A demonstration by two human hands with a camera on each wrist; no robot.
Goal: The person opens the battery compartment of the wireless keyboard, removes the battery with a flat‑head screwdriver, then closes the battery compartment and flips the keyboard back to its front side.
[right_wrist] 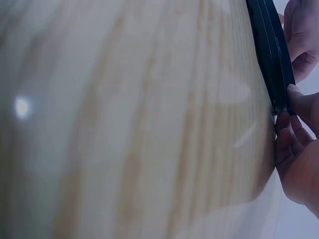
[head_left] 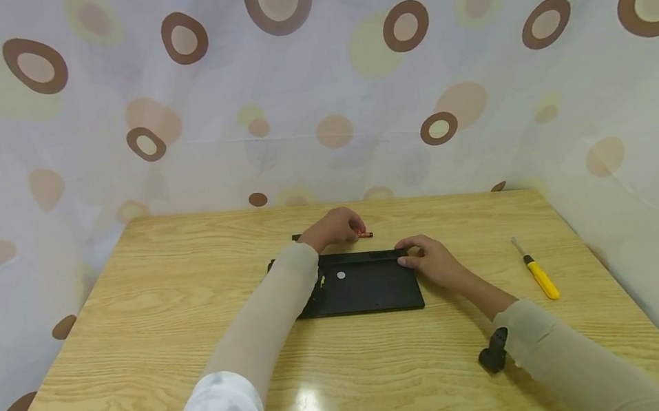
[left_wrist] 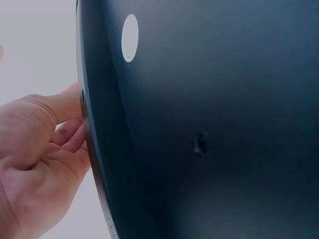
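A flat black tray-like panel lies on the table, a white round spot and a small yellow piece on it; its left part is hidden by the left sleeve. Just beyond its far edge, the left hand has curled fingers around a small red and black item. The right hand grips the panel's far right corner between thumb and fingers. In the left wrist view the left hand is behind the panel's raised rim. The right wrist view shows the right hand at the corner.
A screwdriver with a yellow handle lies on the wooden table to the right. The tip of a dark object shows behind the left wrist. A patterned cloth hangs around the table's back and sides.
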